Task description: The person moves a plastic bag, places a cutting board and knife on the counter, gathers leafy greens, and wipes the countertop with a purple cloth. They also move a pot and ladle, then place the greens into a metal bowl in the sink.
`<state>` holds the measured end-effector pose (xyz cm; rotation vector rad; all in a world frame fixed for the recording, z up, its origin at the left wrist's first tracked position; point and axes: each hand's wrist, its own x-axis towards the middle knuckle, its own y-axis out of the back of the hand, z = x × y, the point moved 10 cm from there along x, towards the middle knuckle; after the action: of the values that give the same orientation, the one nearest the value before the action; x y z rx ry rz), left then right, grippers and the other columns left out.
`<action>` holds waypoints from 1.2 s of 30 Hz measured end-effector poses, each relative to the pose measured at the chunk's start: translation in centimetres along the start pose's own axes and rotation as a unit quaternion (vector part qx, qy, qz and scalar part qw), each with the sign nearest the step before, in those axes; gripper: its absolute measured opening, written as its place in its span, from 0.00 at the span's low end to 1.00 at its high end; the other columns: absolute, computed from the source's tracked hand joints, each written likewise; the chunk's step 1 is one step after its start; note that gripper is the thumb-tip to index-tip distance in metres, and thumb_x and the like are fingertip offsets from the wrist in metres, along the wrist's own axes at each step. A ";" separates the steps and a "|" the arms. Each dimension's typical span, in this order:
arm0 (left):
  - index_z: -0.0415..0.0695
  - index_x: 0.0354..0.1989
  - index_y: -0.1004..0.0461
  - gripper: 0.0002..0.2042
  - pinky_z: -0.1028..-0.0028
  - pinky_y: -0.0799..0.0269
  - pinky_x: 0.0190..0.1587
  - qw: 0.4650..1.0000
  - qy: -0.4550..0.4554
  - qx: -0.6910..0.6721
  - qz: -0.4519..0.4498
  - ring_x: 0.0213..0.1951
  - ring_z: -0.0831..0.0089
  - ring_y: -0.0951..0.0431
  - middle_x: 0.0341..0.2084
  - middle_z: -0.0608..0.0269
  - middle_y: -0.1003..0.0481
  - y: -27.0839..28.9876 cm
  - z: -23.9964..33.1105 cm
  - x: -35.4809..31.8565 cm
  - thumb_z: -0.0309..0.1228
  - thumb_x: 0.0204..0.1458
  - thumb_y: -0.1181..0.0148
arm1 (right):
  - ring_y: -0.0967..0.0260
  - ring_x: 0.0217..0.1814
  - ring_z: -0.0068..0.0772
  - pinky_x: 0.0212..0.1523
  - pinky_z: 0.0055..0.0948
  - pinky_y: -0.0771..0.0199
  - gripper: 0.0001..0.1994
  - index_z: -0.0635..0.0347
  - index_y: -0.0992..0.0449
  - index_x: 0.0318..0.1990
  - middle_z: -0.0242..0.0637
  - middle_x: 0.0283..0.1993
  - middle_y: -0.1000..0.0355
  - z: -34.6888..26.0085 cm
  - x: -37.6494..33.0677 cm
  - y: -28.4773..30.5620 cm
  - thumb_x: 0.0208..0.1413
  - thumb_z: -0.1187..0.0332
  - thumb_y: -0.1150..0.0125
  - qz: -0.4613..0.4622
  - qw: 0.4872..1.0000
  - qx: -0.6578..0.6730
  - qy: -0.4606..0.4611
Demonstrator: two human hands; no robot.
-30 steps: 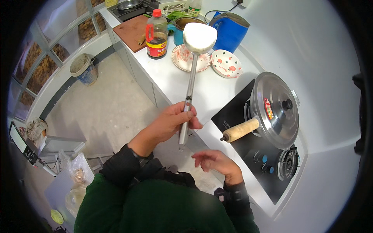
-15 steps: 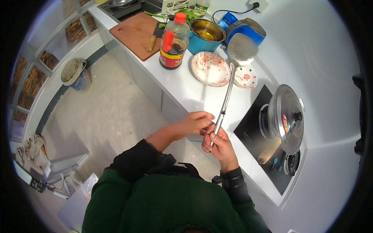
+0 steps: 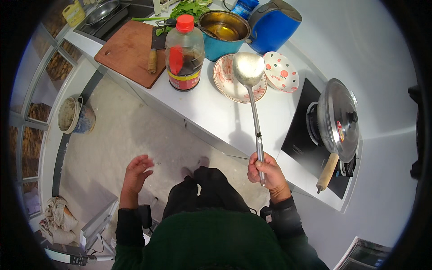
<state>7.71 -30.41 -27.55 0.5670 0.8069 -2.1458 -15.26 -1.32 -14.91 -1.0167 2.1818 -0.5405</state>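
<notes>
Now gripping the steel spatula [image 3: 255, 118] by its handle in the right hand [image 3: 272, 175] alone, with its head in front of the far floral plate [image 3: 221, 74] on the bench [image 3: 202, 108], having moved the left hand [image 3: 136, 173] off leftward, half-open and apparently empty, so working one-handed.

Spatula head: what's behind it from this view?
Behind the spatula head is a floral-patterned plate; its left side and lower rim show. The head covers its upper-right area, so anything there can't be seen.
</notes>
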 end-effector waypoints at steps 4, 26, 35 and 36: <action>0.40 0.46 0.30 0.13 0.72 0.28 0.38 0.995 -0.052 0.016 -0.084 0.29 0.71 0.24 0.24 0.64 0.25 -3.9 3.7 0.4 0.25 0.51 0.46 | 0.41 0.18 0.24 0.20 0.23 0.40 0.09 0.63 0.33 0.36 0.35 0.21 0.35 -1.4 0.2 0.4 0.51 0.69 0.45 0.003 1.000 -0.009 0.003; 0.40 0.43 0.29 0.12 0.71 0.27 0.40 0.968 0.022 0.170 -0.181 0.38 0.67 0.24 0.34 0.60 0.25 -11.6 9.5 8.6 0.26 0.49 0.44 | 0.41 0.20 0.20 0.20 0.18 0.42 0.16 0.65 0.31 0.34 0.32 0.23 0.35 -4.0 1.5 1.2 0.44 0.61 0.40 0.056 0.996 -0.063 0.016; 0.40 0.46 0.32 0.15 0.71 0.27 0.40 0.962 0.063 0.190 -0.188 0.38 0.68 0.24 0.34 0.59 0.25 -6.9 11.9 11.5 0.30 0.51 0.43 | 0.40 0.19 0.20 0.17 0.16 0.41 0.34 0.68 0.30 0.33 0.34 0.22 0.35 -2.8 3.6 -1.2 0.50 0.37 0.51 0.059 0.994 -0.051 0.082; 0.39 0.46 0.32 0.15 0.71 0.27 0.41 0.960 0.073 0.191 -0.191 0.38 0.68 0.24 0.34 0.59 0.25 -6.6 11.9 11.8 0.30 0.51 0.43 | 0.40 0.19 0.20 0.17 0.17 0.41 0.33 0.68 0.30 0.34 0.35 0.22 0.35 -2.5 4.0 -1.5 0.51 0.37 0.51 0.059 0.993 -0.058 0.079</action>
<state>-6.19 -41.21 -24.06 0.8282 0.6168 -2.6701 -18.14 -5.16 -13.80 -0.9248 2.4198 -0.4577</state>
